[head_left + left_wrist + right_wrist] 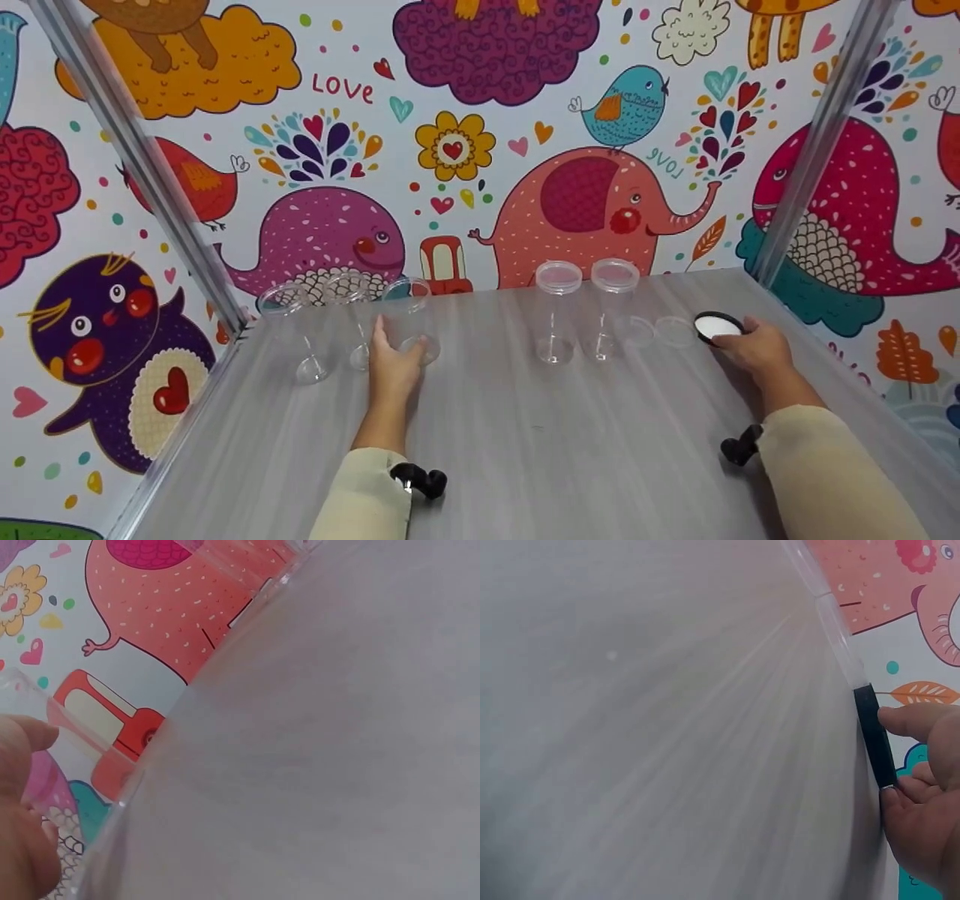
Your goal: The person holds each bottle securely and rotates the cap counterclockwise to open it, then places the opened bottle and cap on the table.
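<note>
Grey worktop [487, 457] carries all | far side, left of centre: our left hand [394, 367] curls round the rightmost of three clear jars; we'd squeeze that jar [407, 319] lightly, keeping it upright | far right: our right hand [761, 350] pinches the black-rimmed disc [718, 328]; we'd hold its edge, level.

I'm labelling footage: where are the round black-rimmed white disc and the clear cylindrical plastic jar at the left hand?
Round black-rimmed white disc [718, 328], head view: its white face.
Clear cylindrical plastic jar [409, 316], head view: its upper side wall.
</note>
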Demonstrator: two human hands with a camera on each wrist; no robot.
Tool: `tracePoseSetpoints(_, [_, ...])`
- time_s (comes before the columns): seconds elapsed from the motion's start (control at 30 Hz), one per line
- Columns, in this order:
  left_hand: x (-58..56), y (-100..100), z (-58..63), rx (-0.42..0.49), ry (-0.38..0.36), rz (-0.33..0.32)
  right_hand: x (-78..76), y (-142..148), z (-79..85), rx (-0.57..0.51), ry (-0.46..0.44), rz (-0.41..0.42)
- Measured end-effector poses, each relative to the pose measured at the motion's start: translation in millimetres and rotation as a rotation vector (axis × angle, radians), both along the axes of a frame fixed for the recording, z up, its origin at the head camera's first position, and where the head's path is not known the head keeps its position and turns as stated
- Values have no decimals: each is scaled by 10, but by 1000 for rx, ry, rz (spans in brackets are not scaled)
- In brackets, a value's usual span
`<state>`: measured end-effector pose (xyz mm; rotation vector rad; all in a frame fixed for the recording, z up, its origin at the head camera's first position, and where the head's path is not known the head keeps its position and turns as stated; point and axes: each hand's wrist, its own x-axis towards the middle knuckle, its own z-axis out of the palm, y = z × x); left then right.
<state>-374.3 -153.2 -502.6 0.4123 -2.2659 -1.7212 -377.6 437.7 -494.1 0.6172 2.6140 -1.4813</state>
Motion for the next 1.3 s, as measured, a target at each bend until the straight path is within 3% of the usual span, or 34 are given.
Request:
tracePoseSetpoints(0.23, [114,78,194,-51,166,152,70,-104,98,-132,153,-39])
tracePoseSetpoints(0.37, [185,175,300,-79,281,177,101,-198,191,-177,203,-55])
tracePoseSetpoints(0.5, [232,278,345,-46,356,78,121,-338,281,-190,254,-55])
tracePoseSetpoints(0.6, [254,356,332,-35,372,-3,140,-472,338,-187,294,-42])
tracePoseSetpoints(0.77, [262,492,288,-68,362,-66,194,-708,399,-166,345,-18])
tracePoseSetpoints(0.87, [233,586,249,-37,319,-125,224,-842,439,-182,357,-21])
tracePoseSetpoints(1.07, [167,780,151,25,158,-292,241,-1069,568,-274,368,-16])
tracePoseSetpoints(1.3, [-25,1005,-83,131,79,-455,254,-1284,664,-331,435,35])
